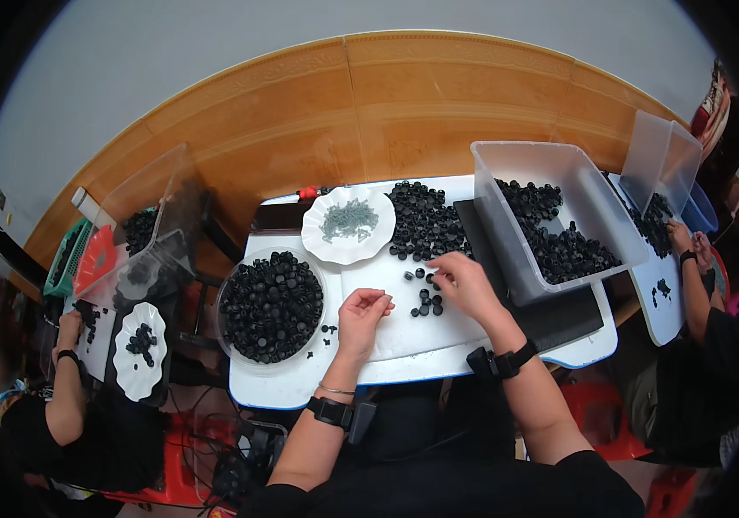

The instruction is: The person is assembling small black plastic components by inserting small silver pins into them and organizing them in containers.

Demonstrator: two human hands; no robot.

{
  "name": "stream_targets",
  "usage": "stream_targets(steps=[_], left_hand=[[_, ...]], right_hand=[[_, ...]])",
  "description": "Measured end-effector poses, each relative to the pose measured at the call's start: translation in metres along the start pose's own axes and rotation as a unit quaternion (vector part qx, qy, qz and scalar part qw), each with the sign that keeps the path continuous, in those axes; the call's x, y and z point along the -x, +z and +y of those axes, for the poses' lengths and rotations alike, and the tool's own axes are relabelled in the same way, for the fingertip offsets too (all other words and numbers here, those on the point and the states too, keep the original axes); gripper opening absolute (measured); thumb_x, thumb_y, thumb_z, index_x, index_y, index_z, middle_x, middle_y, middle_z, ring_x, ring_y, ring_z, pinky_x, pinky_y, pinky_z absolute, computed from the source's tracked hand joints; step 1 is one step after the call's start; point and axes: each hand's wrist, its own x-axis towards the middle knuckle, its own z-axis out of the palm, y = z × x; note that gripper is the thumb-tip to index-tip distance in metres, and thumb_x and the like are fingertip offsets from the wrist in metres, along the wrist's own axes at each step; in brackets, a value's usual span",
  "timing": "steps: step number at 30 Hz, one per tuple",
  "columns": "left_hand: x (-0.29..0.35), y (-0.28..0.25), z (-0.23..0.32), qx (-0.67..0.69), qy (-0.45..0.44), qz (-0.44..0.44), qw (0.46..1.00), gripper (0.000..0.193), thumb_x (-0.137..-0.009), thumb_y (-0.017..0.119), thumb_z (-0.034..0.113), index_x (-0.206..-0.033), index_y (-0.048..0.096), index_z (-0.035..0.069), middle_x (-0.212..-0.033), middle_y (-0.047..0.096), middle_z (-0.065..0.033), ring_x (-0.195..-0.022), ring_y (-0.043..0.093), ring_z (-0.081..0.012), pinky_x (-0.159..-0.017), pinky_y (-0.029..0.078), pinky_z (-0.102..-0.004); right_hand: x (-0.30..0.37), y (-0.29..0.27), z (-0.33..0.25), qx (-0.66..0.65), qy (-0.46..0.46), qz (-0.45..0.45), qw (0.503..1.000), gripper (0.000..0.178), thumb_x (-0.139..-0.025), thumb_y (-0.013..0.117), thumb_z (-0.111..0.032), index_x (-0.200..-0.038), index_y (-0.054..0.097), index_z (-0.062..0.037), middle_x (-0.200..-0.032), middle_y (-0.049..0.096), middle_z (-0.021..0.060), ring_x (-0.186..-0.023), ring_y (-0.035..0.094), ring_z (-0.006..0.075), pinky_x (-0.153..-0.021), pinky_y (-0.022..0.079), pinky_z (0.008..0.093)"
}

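My left hand is closed in a pinch above the white work surface; what its fingertips hold, if anything, is too small to make out. Just right of it, my right hand reaches over a few loose black caps, its thumb and forefinger a little apart beside the nearest ones. Behind both hands spreads a heap of small black round caps. A white scalloped plate carries a pile of small clear greenish pieces.
A round clear tub full of black caps stands left, with tiny black bits beside it. A large translucent bin with more caps sits right, on a dark board. Co-workers' hands are busy at both side tables, also the right one.
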Motion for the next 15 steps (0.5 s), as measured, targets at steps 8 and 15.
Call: stream_targets(steps=[8,15], left_hand=[[0.001,0.0,0.0,0.005,0.011,0.001,1.0,0.01,-0.083,0.06,-0.001,-0.092,0.056,-0.001,-0.085,0.061,-0.0076,-0.075,0.059,-0.0125,-0.068,0.048,-0.0214],[0.0,-0.001,0.0,0.024,0.007,0.008,1.0,0.011,-0.083,0.059,0.0,-0.093,0.055,0.001,-0.085,0.06,-0.007,-0.075,0.058,-0.0115,-0.07,0.049,-0.0211]], right_hand=[[0.013,-0.018,-0.004,0.061,0.076,-0.051,0.994,0.014,-0.075,0.064,-0.007,-0.088,0.065,-0.0025,-0.08,0.062,0.0113,-0.068,0.061,0.0223,-0.064,0.048,0.0306],[0.024,-0.009,-0.012,0.06,0.091,-0.101,0.989,0.013,-0.073,0.065,-0.008,-0.084,0.065,-0.0024,-0.08,0.062,0.0113,-0.068,0.061,0.023,-0.064,0.049,0.0319]])
